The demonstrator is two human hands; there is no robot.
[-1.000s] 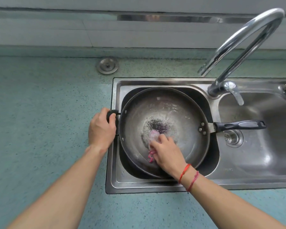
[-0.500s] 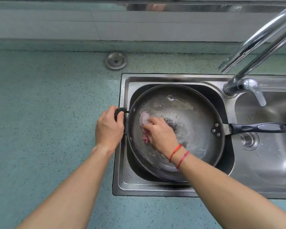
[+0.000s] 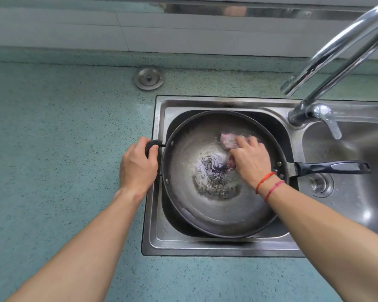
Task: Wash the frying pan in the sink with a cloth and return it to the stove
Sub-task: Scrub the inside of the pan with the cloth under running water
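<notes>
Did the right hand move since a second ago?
Yes: right hand and cloth went from the pan's middle to its far side, toward the long handle.

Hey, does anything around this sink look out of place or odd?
The round metal sink plug lies on the teal countertop, not in a drain. Dark gritty residue covers the middle of the grey frying pan.

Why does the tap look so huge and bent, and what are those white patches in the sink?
Head view: the wide-angle lens stretches the faucet near the corner and bows the counter; the sink's white patches are glare off steel; light is soft, shadows faint; pan, cloth, left hand and right hand look sharp.
</notes>
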